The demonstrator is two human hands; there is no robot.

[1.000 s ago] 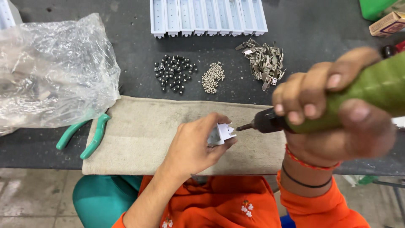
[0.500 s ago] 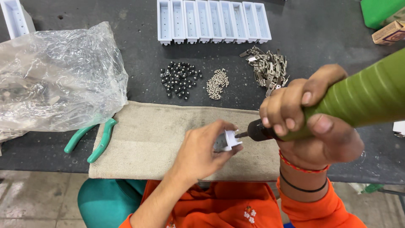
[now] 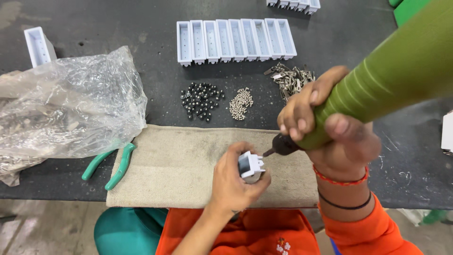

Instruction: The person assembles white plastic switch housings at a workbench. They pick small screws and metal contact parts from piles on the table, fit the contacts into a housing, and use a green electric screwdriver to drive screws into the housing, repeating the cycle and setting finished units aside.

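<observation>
Nearest the camera, low in the middle of the frame, the left hand (image 3: 236, 182) has its grip clamped on a small white plastic part (image 3: 250, 165), held just above the beige cloth pad (image 3: 179, 165) that lies along the near edge of the dark counter (image 3: 141, 28). The fingers curl round the part from below with the wrist bent upward, so the open face is turned toward the tool. To the right, the right hand (image 3: 325, 127) has its grip wrapped tight round the green power screwdriver (image 3: 377, 80), whose body slants from the upper right corner down to a dark tip (image 3: 276, 148) touching the part's side. Judging from this, one fastening on this part is in hand and not finished. Much seems left: a pile of small silver screws (image 3: 240, 103), a pile of dark round pieces (image 3: 200, 99) and a heap of metal clips (image 3: 292, 78) lie in the middle of the frame beyond the pad. Farther back a row of white housings (image 3: 234, 40) stands side by side, open and seemingly unfitted. At the left lie green-handled pliers (image 3: 111, 165), partly under a crumpled clear plastic bag (image 3: 66, 104), with one more white housing (image 3: 37, 45) at the upper left.
</observation>
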